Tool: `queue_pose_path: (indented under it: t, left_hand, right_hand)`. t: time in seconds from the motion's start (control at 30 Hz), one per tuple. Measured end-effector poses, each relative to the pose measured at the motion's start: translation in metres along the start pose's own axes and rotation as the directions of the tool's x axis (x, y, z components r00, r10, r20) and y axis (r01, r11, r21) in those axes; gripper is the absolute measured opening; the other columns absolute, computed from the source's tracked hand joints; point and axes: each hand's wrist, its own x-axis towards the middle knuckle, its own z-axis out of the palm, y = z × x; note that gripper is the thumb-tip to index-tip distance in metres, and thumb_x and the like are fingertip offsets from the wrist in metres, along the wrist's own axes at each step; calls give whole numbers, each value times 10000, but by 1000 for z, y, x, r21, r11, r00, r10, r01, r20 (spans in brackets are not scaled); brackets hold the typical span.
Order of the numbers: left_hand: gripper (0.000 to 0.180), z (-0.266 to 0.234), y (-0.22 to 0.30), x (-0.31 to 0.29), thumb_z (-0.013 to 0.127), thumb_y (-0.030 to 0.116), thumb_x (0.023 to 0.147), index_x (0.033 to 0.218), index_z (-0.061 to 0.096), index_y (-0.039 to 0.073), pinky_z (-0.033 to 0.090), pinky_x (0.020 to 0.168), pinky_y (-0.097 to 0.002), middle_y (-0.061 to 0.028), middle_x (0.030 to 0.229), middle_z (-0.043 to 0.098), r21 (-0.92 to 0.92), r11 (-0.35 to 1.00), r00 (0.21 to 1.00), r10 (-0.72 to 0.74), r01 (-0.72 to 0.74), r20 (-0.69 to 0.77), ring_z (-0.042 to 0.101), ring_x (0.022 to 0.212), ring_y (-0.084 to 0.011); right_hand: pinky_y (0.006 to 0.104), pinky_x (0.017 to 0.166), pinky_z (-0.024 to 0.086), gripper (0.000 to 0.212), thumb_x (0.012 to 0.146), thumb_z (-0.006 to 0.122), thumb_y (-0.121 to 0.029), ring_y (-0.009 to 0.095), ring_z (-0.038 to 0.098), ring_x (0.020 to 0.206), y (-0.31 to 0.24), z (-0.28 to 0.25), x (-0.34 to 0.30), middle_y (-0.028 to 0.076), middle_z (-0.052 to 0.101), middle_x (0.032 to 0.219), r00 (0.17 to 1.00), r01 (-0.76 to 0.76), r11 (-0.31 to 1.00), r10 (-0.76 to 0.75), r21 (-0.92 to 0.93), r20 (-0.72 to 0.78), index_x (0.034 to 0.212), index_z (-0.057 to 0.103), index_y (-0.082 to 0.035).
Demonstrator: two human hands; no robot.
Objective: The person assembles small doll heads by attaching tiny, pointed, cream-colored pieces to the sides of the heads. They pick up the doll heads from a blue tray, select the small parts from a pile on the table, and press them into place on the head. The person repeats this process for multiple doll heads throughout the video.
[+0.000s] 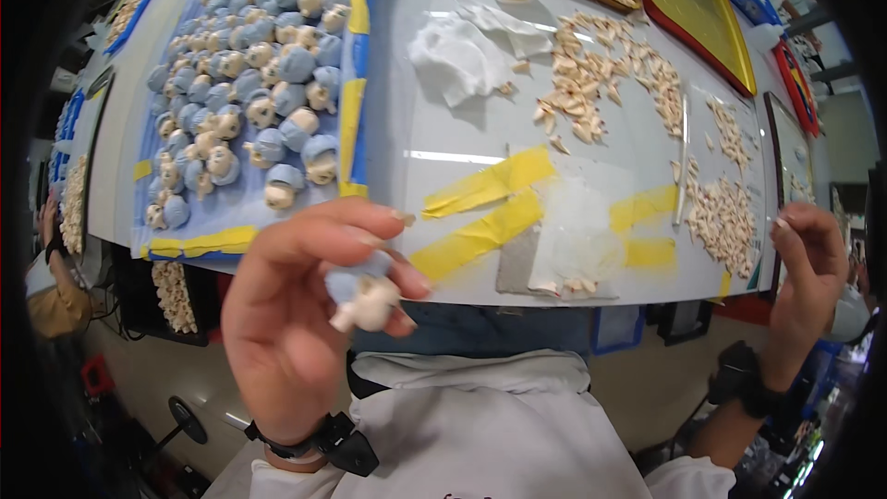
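A: Rm first?
B: Workroom w/ a pale floor (220,383); another person's forearm (61,268) showed at far L.
A: Table?
B: White table (637,152), filling most of the upper view. L side: blue liner (217,211) w/ loads of blue-capped doll heads (222,162). Far R: gold tray (702,14). Between: crumpled white tissue (453,60), yellow tape strips (485,187), piles of tiny pale parts (577,97).
A: Hands?
B: L hand (286,314) had one blue-capped figure head (372,300) pinched btwn thumb & fingers, by the table's near edge. R hand (813,245) was well apart, near the table's R end, fingers curled; couldn't tell if it held anything.
A: Step in hand?
B: Prob. fitting or checking that one head, my guess.
A: Next move?
B: Likely called for turning it w/ the L fingers, keeping it steady, & bringing the R hand over ASAP.
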Motion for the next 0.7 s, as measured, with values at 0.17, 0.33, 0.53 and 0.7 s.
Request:
queue_pose_path:
  t: [0.17,0.33,0.53,0.7]
  left_hand:
    - [483,27,-18,-3,730,286,720,1025,468,19,438,526,-199,-146,1032,488,63,995,995,-72,77,-73,561,703,-164]
    - [496,24,-32,-7,741,308,705,1012,482,18,449,537,-196,-145,1001,507,16,999,999,-38,38,12,571,725,-179]
    - [502,32,-31,-6,744,317,699,1010,483,21,473,560,-212,-154,1015,509,-48,993,994,-106,107,20,589,763,-201]
    - [516,32,-37,-6,750,315,690,1013,480,16,494,576,-225,-163,1015,517,-131,988,994,-65,77,92,596,783,-208]
  right_hand:
    - [230,711,407,133,699,575,99,143,525,787,-49,63,1,92,551,807,982,-20,997,6,72,190,801,550,18]
    - [244,666,384,182,589,599,123,159,508,731,-53,93,5,84,529,766,896,198,979,-158,-55,414,728,581,6]
    - [254,604,371,211,524,609,116,175,493,679,-63,103,10,62,489,731,840,426,855,-252,-296,481,685,578,-16]
    - [248,600,365,201,546,624,102,171,484,672,-62,112,4,71,484,743,875,392,890,-282,-232,394,701,570,-14]
